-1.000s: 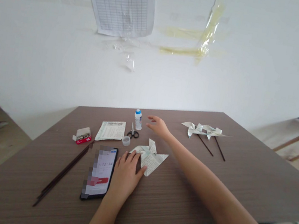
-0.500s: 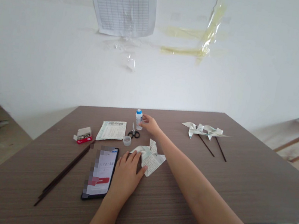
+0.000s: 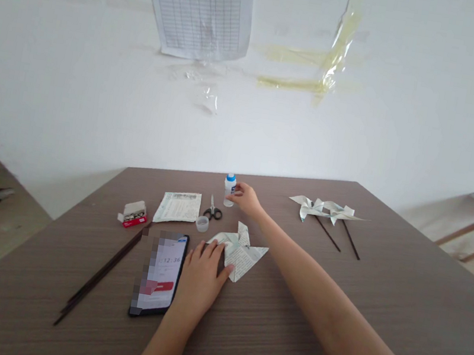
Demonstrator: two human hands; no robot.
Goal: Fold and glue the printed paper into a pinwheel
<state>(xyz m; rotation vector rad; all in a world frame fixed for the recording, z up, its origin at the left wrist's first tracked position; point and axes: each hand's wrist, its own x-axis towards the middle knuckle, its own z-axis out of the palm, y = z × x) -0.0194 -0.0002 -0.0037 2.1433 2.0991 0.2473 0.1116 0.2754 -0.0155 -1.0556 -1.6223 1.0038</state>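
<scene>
Pinching the blue-capped bottle [image 3: 228, 189] by its side at mid-frame, my right hand [image 3: 250, 200] could tip it if that hold slips; my left hand [image 3: 201, 274], fingers slightly spread, touches the newspaper pinwheel [image 3: 240, 256] below centre, where heavy pressing might crease it.

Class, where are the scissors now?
In the head view, the scissors lie on the table just left of centre, between the printed paper and the blue-capped bottle, beside the clear cup.

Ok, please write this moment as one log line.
left hand: on paper pinwheel | right hand: holding blue-topped bottle | scissors: nearby
</scene>
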